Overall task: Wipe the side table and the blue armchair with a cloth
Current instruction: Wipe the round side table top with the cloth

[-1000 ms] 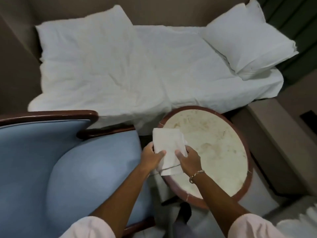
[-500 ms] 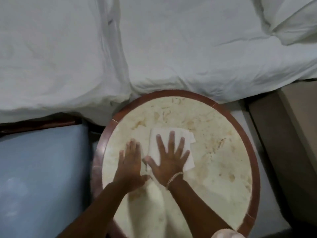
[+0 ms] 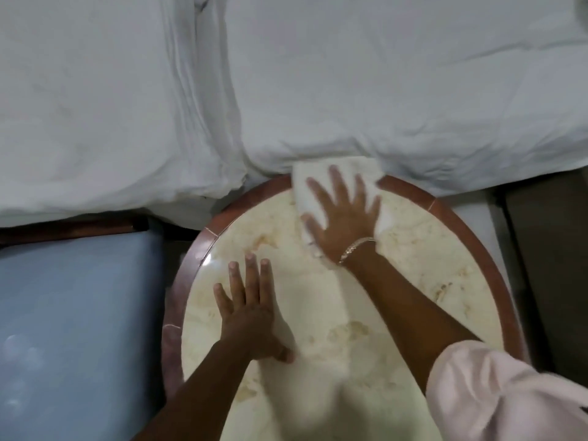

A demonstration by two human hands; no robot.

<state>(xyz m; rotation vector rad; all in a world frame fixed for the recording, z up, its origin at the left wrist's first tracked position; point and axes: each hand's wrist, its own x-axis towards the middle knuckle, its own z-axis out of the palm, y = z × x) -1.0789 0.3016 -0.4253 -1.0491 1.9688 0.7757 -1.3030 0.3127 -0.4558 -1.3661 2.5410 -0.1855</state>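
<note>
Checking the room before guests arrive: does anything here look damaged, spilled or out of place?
Nothing stands out. The brownish patches on the side table look like marble veining, not spills. The right hand presses the cloth at its far rim; the left hand rests flat.

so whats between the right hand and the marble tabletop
In the head view, a folded white cloth lies flat under the right hand, pressed against the round cream marble tabletop at its far red-brown rim.

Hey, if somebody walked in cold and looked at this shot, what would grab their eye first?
Probably the right hand, spread flat on a white cloth at the far rim of the round marble side table, next to the white bedding. After that, the left hand pressed bare on the tabletop nearer the person, and the blue armchair filling the lower left.
</note>
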